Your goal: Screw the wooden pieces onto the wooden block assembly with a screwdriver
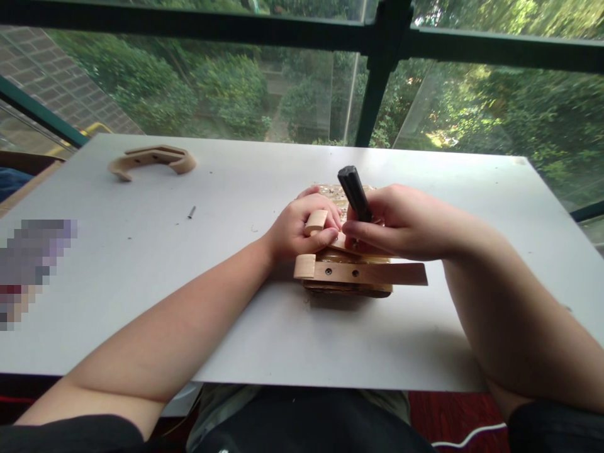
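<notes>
My left hand [295, 226] is closed around the rounded end of a wooden hook [317, 221] and presses it down on a tape-wrapped block [348, 292]. In my right hand [401, 220] is a screwdriver whose black handle [355, 192] leans up and to the left; its tip is hidden by the fingers. Small screw heads seem to show between my hands, though they are too small to be sure. Nearer to me, a second wooden hook [387, 274] with two dark screws lies across the same block, its narrow end sticking out to the right.
A curved wooden piece [153, 160] lies at the back left of the white table [245, 327]. A loose screw [191, 212] rests left of my left hand. A pixelated patch hides something at the left edge, with a cardboard box [23, 185] behind it. Windows stand beyond the table.
</notes>
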The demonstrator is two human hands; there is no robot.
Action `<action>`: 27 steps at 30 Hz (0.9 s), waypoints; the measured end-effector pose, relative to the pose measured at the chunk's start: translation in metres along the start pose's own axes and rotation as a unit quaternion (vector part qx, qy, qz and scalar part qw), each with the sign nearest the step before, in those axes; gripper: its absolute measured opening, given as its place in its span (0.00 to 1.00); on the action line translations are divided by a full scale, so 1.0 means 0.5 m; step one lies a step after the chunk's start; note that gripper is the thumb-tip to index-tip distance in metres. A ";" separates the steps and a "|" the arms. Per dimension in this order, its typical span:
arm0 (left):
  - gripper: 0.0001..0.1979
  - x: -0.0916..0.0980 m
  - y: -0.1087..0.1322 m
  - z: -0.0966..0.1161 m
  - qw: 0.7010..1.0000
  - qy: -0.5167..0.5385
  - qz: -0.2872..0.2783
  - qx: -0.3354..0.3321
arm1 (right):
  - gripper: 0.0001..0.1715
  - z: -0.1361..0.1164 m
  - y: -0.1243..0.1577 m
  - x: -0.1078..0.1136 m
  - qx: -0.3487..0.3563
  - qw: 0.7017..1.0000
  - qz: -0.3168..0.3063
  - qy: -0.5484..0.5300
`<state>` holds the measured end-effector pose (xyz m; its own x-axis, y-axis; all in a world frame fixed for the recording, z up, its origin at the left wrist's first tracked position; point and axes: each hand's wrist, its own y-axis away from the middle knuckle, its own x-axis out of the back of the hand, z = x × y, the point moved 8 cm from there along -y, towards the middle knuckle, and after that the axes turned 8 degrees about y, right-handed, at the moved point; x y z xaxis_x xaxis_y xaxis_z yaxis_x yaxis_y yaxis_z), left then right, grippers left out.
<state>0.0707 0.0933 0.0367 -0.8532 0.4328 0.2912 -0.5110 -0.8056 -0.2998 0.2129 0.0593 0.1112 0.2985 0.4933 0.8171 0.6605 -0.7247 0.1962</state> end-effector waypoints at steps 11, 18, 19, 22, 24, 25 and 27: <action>0.32 -0.003 0.000 -0.003 1.000 0.007 -0.005 -0.006 | 0.27 -0.001 -0.002 -0.014 0.001 0.998 -0.035 0.045; 0.34 -0.001 0.000 -0.004 1.000 0.012 -0.002 0.003 | 0.27 -0.005 -0.003 -0.015 0.010 0.999 -0.029 0.038; 0.34 -0.001 0.000 -0.003 1.000 0.012 -0.003 0.001 | 0.27 -0.005 -0.003 -0.015 0.012 0.999 -0.028 0.039; 0.33 -0.002 0.001 -0.003 1.000 0.002 -0.009 -0.004 | 0.26 -0.005 -0.004 -0.017 0.012 0.999 -0.028 0.040; 0.34 -0.002 0.001 -0.003 1.000 -0.009 -0.010 -0.005 | 0.26 -0.004 -0.005 -0.018 0.011 0.999 -0.029 0.040; 0.34 -0.001 0.001 -0.003 1.000 -0.012 -0.009 -0.007 | 0.25 -0.005 -0.005 -0.018 0.012 0.999 -0.028 0.039; 0.33 0.000 0.001 0.000 1.000 -0.012 -0.007 -0.014 | 0.25 -0.007 -0.005 -0.018 0.020 0.999 -0.023 0.035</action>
<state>0.0707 0.0930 0.0363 -0.8436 0.4334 0.3171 -0.5254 -0.7883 -0.3203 0.2058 0.0551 0.1052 0.2190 0.4902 0.8436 0.7006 -0.6808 0.2137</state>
